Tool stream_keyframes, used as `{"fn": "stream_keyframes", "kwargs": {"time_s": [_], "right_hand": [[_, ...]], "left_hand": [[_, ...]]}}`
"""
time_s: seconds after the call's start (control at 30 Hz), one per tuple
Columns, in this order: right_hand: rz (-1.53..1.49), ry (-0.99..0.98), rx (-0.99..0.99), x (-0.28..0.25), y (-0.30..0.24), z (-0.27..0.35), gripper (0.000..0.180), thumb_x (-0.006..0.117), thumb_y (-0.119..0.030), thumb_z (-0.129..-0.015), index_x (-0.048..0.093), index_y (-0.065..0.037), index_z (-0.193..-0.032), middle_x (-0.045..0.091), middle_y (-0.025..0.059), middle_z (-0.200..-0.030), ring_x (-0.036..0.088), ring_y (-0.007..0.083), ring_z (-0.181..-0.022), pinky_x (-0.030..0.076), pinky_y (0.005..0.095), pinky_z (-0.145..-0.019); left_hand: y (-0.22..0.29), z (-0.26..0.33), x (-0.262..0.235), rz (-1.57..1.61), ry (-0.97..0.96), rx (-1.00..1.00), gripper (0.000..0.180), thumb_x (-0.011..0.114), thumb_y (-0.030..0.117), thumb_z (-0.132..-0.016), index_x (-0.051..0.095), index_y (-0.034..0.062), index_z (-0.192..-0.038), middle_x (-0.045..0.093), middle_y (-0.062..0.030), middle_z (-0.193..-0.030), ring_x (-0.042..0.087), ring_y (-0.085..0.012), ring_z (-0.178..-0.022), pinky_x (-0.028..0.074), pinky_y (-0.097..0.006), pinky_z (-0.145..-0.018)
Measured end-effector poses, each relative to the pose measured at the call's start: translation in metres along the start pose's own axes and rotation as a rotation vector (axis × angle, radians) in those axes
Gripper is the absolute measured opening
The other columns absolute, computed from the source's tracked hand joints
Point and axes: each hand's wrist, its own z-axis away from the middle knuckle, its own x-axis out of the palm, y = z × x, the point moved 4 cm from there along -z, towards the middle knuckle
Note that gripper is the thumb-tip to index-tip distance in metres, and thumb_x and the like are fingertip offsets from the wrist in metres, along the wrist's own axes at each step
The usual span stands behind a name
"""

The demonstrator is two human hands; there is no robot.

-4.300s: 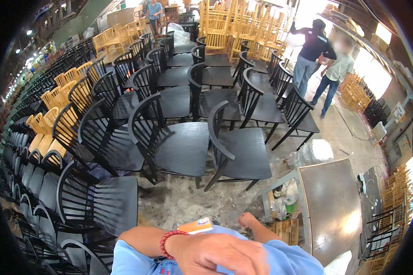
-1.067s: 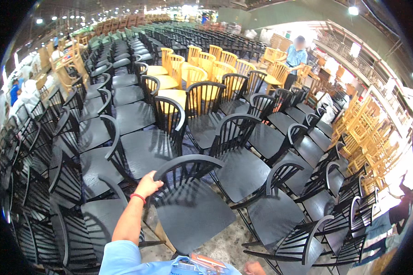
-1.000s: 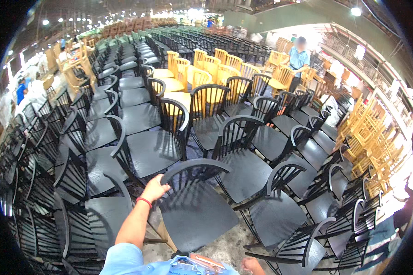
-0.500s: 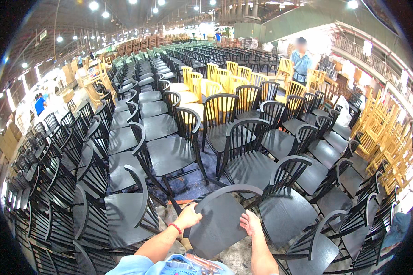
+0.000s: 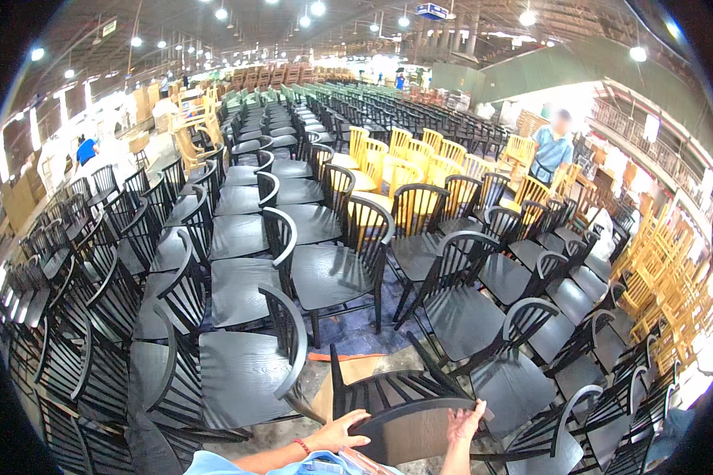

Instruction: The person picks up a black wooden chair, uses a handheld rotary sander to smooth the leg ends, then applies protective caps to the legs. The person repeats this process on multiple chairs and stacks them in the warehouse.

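Observation:
A black wooden chair (image 5: 404,404) with a curved spindle back is tilted toward me at the bottom middle, its legs pointing away. My left hand (image 5: 338,431) grips the left side of its curved back rail. My right hand (image 5: 465,420) grips the right end of the same rail. Both forearms come up from the lower edge, and the left wrist wears a red band.
Long rows of black chairs (image 5: 325,273) fill the hall on every side. Yellow wooden chairs (image 5: 404,170) stand in the middle, with more stacked at the right (image 5: 665,277). A person in a blue shirt (image 5: 552,150) stands far right. Bare concrete floor (image 5: 348,348) shows ahead.
The chair has been lifted and tipped toward me, its back now at the bottom edge. My right hand has joined the left on the back rail. The view has turned.

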Motion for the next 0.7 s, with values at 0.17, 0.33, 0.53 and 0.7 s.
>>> {"fn": "stream_keyframes", "kwargs": {"time_s": [0.17,0.33,0.53,0.7], "right_hand": [[0.035,0.014,-0.061,-0.019,0.008,0.037,0.079,0.063,-0.072,-0.077,0.038,-0.031,-0.139,0.03,-0.0002,-0.146,0.041,0.0271,-0.123,0.041,0.0451,-0.086],[0.055,0.003,-0.044,-0.029,0.019,0.067,0.096,0.062,-0.076,-0.074,0.025,-0.029,-0.149,0.02,-0.0001,-0.155,0.043,0.0282,-0.123,0.042,0.0429,-0.085],[-0.059,0.066,-0.003,-0.057,0.015,0.077,0.088,0.06,-0.071,-0.08,0.026,-0.03,-0.15,0.028,0.0003,-0.151,0.05,0.0271,-0.115,0.043,0.0423,-0.08],[-0.003,-0.086,-0.019,-0.091,-0.003,0.1,0.083,0.063,-0.067,-0.081,0.029,-0.032,-0.148,0.036,-0.0021,-0.144,0.057,0.0226,-0.104,0.046,0.0403,-0.079]], "left_hand": [[-0.036,0.048,-0.015,0.202,0.011,-0.148,0.065,0.06,0.046,-0.092,0.046,0.0029,-0.139,0.036,-0.0153,-0.15,0.038,-0.0292,-0.137,0.033,-0.037,-0.112],[-0.05,0.064,-0.007,0.092,0.155,-0.249,0.07,0.069,0.038,-0.083,0.045,0.0054,-0.14,0.044,-0.0184,-0.144,0.047,-0.0306,-0.13,0.039,-0.038,-0.106],[-0.03,0.07,0.002,-0.061,0.178,-0.267,0.062,0.064,0.025,-0.082,0.046,0.0149,-0.141,0.064,-0.0214,-0.12,0.063,-0.037,-0.108,0.051,-0.042,-0.091],[0.003,0.093,0.018,-0.075,0.227,-0.279,0.056,0.066,0.02,-0.083,0.051,0.0125,-0.137,0.07,-0.0176,-0.099,0.069,-0.025,-0.087,0.052,-0.036,-0.079]]}}
